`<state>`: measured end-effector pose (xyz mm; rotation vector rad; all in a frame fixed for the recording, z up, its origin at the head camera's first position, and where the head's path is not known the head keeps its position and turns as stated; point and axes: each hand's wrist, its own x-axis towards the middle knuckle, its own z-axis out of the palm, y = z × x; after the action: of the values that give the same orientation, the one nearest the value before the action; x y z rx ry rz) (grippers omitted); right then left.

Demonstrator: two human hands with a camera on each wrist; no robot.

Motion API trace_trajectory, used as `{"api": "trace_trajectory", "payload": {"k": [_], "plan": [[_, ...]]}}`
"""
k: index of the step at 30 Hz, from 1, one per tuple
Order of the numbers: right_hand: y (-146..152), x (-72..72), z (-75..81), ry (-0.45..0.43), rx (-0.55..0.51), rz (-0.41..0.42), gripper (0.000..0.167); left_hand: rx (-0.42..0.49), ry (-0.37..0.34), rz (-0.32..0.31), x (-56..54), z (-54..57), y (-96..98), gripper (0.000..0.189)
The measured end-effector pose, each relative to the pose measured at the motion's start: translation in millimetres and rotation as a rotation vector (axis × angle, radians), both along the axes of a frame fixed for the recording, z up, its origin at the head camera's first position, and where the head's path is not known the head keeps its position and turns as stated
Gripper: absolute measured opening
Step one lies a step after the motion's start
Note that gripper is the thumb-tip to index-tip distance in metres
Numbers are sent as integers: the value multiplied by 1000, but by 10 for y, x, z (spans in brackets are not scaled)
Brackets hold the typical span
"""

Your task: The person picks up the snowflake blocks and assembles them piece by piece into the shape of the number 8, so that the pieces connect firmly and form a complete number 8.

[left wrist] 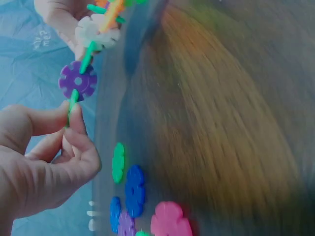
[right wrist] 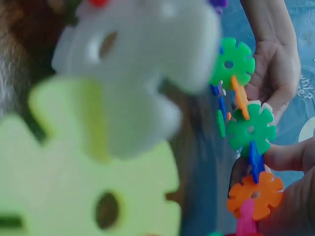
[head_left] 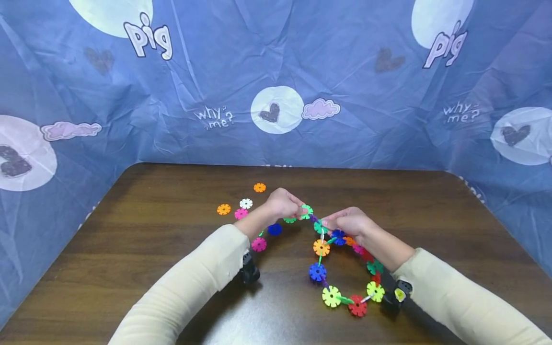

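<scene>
A chain of slotted plastic flower discs in many colours loops below my hands in the head view, with an orange disc (head_left: 321, 247) and a blue disc (head_left: 317, 272) down its left side. Thumb and fingers of my left hand (head_left: 284, 203) pinch a light green disc (head_left: 306, 211) at the chain's end. In the left wrist view this disc is edge-on, slotted into a purple disc (left wrist: 78, 80), beyond which comes a white disc (left wrist: 93, 32). My right hand (head_left: 351, 223) grips the chain beside a darker green disc (head_left: 320, 226); its fingertips are partly hidden.
Loose discs lie on the brown table (head_left: 172, 249) around the left forearm: orange (head_left: 224, 209), white (head_left: 246, 203), pink (head_left: 258, 244) and blue (head_left: 274, 229) among them. A farther orange disc (head_left: 259, 187) lies toward the back. Blue printed cloth (head_left: 276, 57) hangs behind the table.
</scene>
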<state>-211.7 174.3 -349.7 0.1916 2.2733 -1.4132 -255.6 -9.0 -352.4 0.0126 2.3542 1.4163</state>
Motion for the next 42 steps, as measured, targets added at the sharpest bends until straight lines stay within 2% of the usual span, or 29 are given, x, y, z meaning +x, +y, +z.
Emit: {"api": "trace_trajectory", "payload": {"k": [4, 7, 12, 15, 17, 21, 29, 35, 38, 40, 42], "plan": [[-24, 22, -22, 10, -30, -47, 36, -45, 28, -7, -9, 18, 22, 15], [-44, 25, -42, -5, -82, -99, 38, -98, 102, -5, -17, 36, 26, 15], [-68, 9, -37, -4, -118, -174, 40, -41, 170, 29, -33, 72, 29, 18], [-50, -3, -18, -13, -120, -157, 41, 46, 147, 80, -37, 103, 52, 17], [-20, -7, -9, -32, -146, -119, 43, 136, 106, 116, -37, 115, 68, 16], [60, -26, 17, -56, -166, -30, 47, 264, 40, 134, -45, 98, 86, 18], [121, -233, 79, -17, -236, 20, 51, 319, -22, 93, -58, 14, 139, 21], [108, -335, 56, -37, -225, 20, 48, 332, -70, 54, -61, -25, 180, 21], [120, -353, 17, -54, -230, 13, 45, 284, -33, -7, -52, -25, 131, 20], [138, -356, -5, -66, -241, 9, 42, 143, 89, -84, -55, -18, 52, 18], [160, -353, -21, -73, -248, 8, 39, -46, 240, -164, -61, -2, -49, 15]]}}
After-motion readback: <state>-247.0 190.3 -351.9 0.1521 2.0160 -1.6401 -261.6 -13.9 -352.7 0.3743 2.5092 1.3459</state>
